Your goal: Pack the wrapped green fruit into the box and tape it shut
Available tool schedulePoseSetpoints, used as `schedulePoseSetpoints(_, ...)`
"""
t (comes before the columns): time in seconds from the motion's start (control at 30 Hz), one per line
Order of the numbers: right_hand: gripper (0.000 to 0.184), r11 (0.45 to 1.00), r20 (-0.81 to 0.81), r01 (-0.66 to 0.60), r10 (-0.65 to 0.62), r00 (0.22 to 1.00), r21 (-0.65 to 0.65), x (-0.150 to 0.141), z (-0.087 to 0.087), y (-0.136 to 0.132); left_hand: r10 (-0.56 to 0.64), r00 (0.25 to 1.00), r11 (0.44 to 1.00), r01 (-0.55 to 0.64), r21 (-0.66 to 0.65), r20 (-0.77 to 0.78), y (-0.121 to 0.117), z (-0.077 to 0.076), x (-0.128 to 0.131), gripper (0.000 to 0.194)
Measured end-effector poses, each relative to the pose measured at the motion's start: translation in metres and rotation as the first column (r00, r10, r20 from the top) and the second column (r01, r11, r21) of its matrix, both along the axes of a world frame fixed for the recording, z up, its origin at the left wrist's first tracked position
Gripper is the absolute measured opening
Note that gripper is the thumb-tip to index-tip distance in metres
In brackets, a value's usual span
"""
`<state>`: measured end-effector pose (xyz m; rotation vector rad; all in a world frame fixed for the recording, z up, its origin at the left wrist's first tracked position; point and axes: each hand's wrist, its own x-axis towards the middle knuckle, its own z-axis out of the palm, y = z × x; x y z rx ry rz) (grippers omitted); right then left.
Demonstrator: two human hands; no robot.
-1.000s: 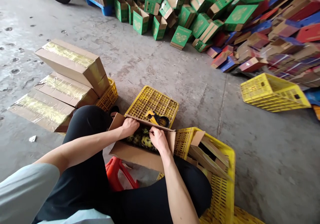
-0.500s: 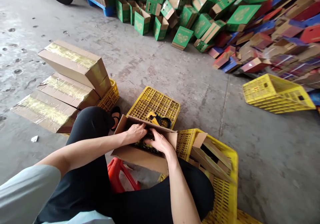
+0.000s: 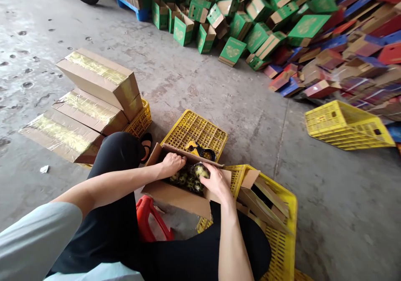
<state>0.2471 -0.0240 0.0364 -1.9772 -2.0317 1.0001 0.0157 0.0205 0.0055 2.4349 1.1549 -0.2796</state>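
Head view, left hand (image 3: 173,164): over the left part of the open carton; fingers curled, and whether they grip anything cannot be told
Head view, right hand (image 3: 216,180): at the carton's right part, fingers closed around a wrapped fruit (image 3: 201,170)
Head view, open carton (image 3: 180,198): flaps spread, between the knees, more dark-wrapped fruit inside
Head view, tape dispenser (image 3: 200,150): yellow and black, on the upturned yellow crate (image 3: 196,130) just beyond the carton
Head view, left side: three taped boxes (image 3: 99,74), one raised above the others
Head view, right side: yellow crate holding folded cardboard (image 3: 261,199)
Head view, below carton: red stool (image 3: 147,218)
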Motion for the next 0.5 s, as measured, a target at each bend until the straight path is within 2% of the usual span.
schedulePoseSetpoints(0.1,0.065,0.982,0.09,-0.122,0.11,0.99,0.144,-0.017,-0.009,-0.003,0.008,0.999,1.0,-0.007,0.004,-0.054,0.0,0.0,-0.001,0.048)
schedulePoseSetpoints(0.2,0.055,0.969,0.273,-0.168,0.116,0.955,0.179,-0.034,-0.014,-0.007,-0.001,0.998,1.0,0.001,0.005,-0.056,0.001,0.001,-0.001,0.031)
schedulePoseSetpoints(0.23,0.051,0.97,0.341,-0.17,0.103,0.934,0.174,-0.038,-0.014,-0.008,0.0,0.998,1.0,0.001,0.005,-0.055,0.002,0.001,0.0,0.027)
schedulePoseSetpoints(0.3,0.048,0.976,0.42,-0.164,0.091,0.903,0.143,-0.044,-0.016,-0.01,0.005,0.999,1.0,-0.005,0.006,-0.049,0.003,-0.001,0.001,0.033)
schedulePoseSetpoints(0.4,0.053,0.985,0.402,-0.153,0.108,0.909,0.082,-0.047,-0.021,-0.009,0.02,1.0,1.0,-0.02,0.017,-0.019,0.005,-0.006,0.003,0.039)
schedulePoseSetpoints(0.5,0.049,0.993,0.387,-0.116,0.096,0.917,0.029,-0.048,-0.026,-0.005,0.024,0.999,0.999,-0.026,0.027,0.043,0.006,-0.012,0.001,0.026)
